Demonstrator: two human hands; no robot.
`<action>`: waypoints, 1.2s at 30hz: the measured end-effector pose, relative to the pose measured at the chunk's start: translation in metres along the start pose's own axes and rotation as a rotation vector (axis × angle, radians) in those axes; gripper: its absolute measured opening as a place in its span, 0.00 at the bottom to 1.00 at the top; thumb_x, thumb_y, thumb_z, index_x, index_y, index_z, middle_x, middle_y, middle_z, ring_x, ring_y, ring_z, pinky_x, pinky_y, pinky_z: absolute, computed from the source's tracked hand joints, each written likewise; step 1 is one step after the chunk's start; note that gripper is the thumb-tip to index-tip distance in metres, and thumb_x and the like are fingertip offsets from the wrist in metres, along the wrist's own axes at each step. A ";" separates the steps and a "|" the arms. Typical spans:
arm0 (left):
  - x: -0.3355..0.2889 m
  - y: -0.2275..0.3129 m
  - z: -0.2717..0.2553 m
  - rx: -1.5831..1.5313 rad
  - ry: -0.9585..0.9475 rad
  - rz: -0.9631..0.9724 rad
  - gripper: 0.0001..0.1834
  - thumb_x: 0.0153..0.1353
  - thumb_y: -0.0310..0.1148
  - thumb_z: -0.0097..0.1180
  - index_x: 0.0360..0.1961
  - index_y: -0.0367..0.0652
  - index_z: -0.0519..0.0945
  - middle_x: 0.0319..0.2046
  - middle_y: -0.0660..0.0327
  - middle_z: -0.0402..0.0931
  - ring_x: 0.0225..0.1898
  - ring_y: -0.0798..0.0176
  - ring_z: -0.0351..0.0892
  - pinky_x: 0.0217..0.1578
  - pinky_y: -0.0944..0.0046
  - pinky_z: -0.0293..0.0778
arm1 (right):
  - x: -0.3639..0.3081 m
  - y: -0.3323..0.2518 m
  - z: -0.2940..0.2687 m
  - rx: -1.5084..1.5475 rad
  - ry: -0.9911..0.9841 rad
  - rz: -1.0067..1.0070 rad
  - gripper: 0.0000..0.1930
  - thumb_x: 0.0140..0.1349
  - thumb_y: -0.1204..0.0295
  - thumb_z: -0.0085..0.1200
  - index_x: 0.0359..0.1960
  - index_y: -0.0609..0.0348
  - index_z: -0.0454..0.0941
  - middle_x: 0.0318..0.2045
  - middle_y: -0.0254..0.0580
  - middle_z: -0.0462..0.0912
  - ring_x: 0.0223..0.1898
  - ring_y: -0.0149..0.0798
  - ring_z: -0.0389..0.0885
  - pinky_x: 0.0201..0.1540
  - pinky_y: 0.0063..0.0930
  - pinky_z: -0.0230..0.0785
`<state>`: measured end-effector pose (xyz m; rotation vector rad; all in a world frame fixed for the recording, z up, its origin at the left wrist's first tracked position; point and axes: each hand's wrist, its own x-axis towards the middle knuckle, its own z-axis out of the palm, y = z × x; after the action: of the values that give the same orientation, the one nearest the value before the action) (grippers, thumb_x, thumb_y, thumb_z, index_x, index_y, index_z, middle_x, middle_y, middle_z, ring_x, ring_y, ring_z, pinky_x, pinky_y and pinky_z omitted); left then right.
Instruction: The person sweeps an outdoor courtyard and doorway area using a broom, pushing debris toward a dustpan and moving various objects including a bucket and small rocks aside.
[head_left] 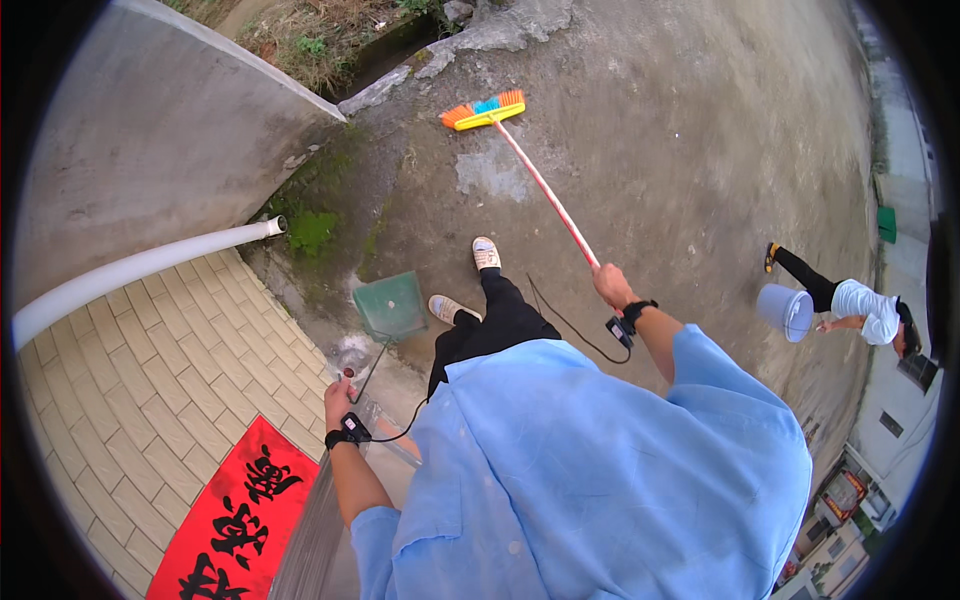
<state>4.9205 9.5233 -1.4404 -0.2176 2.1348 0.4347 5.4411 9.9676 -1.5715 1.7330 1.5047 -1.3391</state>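
Observation:
My right hand (pixel 614 288) is closed round the top of a broom's red-and-white pole. The broom (pixel 490 112) stretches away from me, its yellow head with orange and blue bristles over the concrete, slightly blurred. Low at my left side, my left hand (pixel 339 400) is closed on the thin metal handle of a green dustpan (pixel 391 306). The dustpan's pan sits by my left foot, close to the tiled wall. Dark bands with small black devices on cables circle both my wrists.
A white pipe (pixel 150 262) runs along the tiled wall (pixel 150 370), near a mossy corner. A red banner (pixel 232 515) hangs there. Far left stands a grey wall (pixel 180 120). At right, another person (pixel 868 312) is beside a pale bucket (pixel 785 311).

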 end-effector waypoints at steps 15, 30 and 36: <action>0.105 -0.064 -0.080 0.048 -0.195 0.029 0.19 0.61 0.43 0.55 0.21 0.39 0.74 0.19 0.62 0.73 0.23 0.66 0.73 0.27 0.66 0.67 | -0.050 -0.144 0.095 0.384 -0.055 0.013 0.21 0.70 0.55 0.38 0.34 0.63 0.71 0.11 0.35 0.66 0.09 0.33 0.65 0.10 0.29 0.57; 0.122 -0.177 -0.120 0.081 -0.202 0.185 0.22 0.59 0.48 0.54 0.17 0.42 0.75 0.15 0.62 0.73 0.20 0.66 0.72 0.25 0.65 0.67 | -0.266 -0.090 0.159 0.106 -0.218 0.254 0.24 0.69 0.52 0.42 0.26 0.61 0.71 0.11 0.33 0.65 0.09 0.29 0.61 0.10 0.27 0.51; 0.083 -0.163 -0.127 0.078 -0.124 0.163 0.22 0.60 0.47 0.53 0.18 0.41 0.74 0.16 0.61 0.74 0.19 0.65 0.74 0.24 0.63 0.69 | -0.144 -0.172 0.122 0.003 -0.069 -0.116 0.25 0.67 0.52 0.44 0.25 0.65 0.72 0.13 0.37 0.71 0.10 0.32 0.70 0.11 0.28 0.61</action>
<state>4.8284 9.3242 -1.4796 0.0280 2.0505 0.4469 5.2496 9.8462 -1.4534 1.6061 1.5860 -1.4434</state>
